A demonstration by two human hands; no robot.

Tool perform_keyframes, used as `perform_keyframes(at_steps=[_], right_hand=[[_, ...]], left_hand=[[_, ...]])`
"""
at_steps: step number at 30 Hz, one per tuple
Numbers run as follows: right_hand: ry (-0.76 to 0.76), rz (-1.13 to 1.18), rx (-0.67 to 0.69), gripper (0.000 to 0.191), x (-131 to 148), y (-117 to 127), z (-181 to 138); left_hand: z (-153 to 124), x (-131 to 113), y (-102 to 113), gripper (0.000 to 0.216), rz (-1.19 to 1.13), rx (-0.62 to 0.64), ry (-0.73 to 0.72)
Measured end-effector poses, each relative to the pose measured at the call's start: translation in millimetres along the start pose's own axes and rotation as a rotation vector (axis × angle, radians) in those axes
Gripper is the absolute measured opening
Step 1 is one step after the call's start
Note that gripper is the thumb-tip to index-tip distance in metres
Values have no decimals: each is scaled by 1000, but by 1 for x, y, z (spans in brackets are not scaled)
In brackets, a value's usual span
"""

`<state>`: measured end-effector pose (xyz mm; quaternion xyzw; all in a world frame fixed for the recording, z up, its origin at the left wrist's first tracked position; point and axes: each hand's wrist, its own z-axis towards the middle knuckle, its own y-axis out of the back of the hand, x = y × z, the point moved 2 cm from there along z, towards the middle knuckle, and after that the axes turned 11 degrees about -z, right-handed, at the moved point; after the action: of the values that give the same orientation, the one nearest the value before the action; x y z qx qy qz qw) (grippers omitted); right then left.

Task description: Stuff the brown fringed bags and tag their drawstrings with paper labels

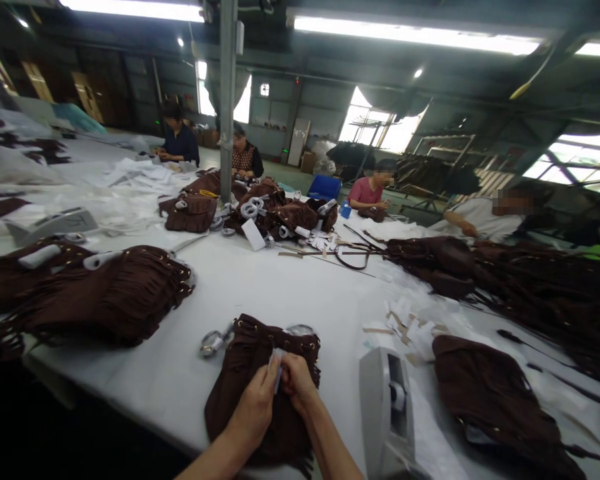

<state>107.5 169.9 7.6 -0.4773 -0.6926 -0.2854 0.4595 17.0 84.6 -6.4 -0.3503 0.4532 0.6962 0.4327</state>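
Note:
A dark brown fringed drawstring bag point(240, 373) with brass eyelets lies on the white table in front of me. Over its middle, my left hand point(256, 402) pinches a small white strip point(279, 373), perhaps paper or wrapping. My right hand point(299, 379) meets it from the other side, its fingers closed against the same strip. What lies under the fingers is hidden. A wrapped ring-like piece point(213, 343) rests at the bag's upper left. Close on the right stands a grey tape dispenser point(375, 393).
More brown bags lie left point(125, 287) and right point(490, 387). Paper scraps point(405, 327) are strewn behind the dispenser. A metal post point(227, 100) rises beyond a bag pile point(280, 213). Several people, one in a pink top point(365, 193), sit around the far side.

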Motion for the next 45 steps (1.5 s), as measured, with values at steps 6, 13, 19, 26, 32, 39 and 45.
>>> perform_keyframes(at_steps=[6,13,19,26,32,39,45], right_hand=[[40,14,4,50,0,-3,0],[129,-8,-32,58,-6,-7,6],[187,-76,-50,57,-6,-9,5],[238,-177,-78,60,-4,-10,6],[210,-279,-155,66,4,-12,-14],[330,-432,-768,51,41,105,-133],[109,-466,-1101,55,13,205,-211]], left_hand=[[0,-9,-1,58,50,-6,23],[14,-8,19,56,-538,-240,551],[30,2,5,44,-629,-235,626],[27,4,1,33,-530,-343,572],[25,2,4,31,-440,-379,535],[11,6,5,47,-432,-288,584],[5,22,4,53,-408,-247,621]])
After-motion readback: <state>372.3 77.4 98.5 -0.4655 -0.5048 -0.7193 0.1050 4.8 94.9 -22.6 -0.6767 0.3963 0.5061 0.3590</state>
